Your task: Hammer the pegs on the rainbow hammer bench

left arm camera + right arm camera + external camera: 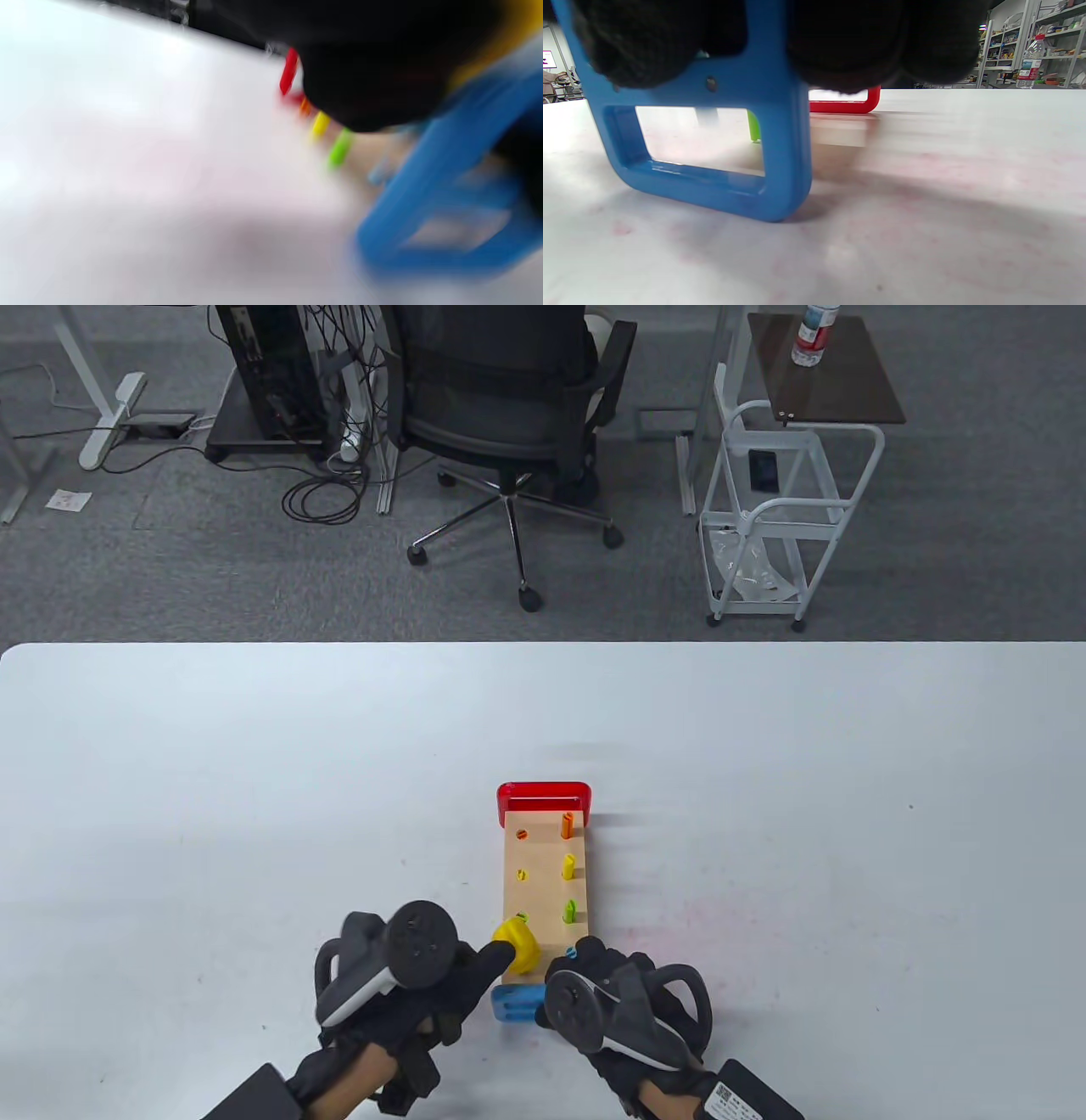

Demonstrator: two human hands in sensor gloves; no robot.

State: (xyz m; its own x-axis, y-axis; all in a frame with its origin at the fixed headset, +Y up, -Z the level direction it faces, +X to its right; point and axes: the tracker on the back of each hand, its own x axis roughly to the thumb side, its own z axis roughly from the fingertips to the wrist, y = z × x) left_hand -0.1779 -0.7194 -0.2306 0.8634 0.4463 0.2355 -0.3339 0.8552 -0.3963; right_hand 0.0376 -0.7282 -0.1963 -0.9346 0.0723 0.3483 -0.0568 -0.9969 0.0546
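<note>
Your left hand [424,984] is low at the near edge, black knit glove, tracker on the back. It's closed on the yellow hammer [517,943]: rounded glossy head sits over the bench's near left corner; handle hidden in the glove. Left wrist view is motion-blurred, so no finger detail there.

Your right hand [624,993] sits just right of it, fingers curled down over the near end of the hammer bench [543,891], gripping the blue end frame [712,169]. The right wrist view shows that frame as a glossy rounded-rectangle loop, one screw head visible, with its bottom edge on the desk [212,814].

Bench: flat pale wood plank, running lengthwise away from you, blue leg near, red end frame [543,796] far. It's right of desk centre, in the near half.

Pegs, right column, standing proud: green peg [570,910], yellow peg [568,866], orange peg [567,824], three in all. Left column: three slotted peg tops sit flush or nearly so. One blue peg top shows beside your right fingers.

Desk is matte white, with faint pink smears near the bench.

Beyond it, on grey carpet: one black office chair [509,407] and one white wire cart [780,492].
</note>
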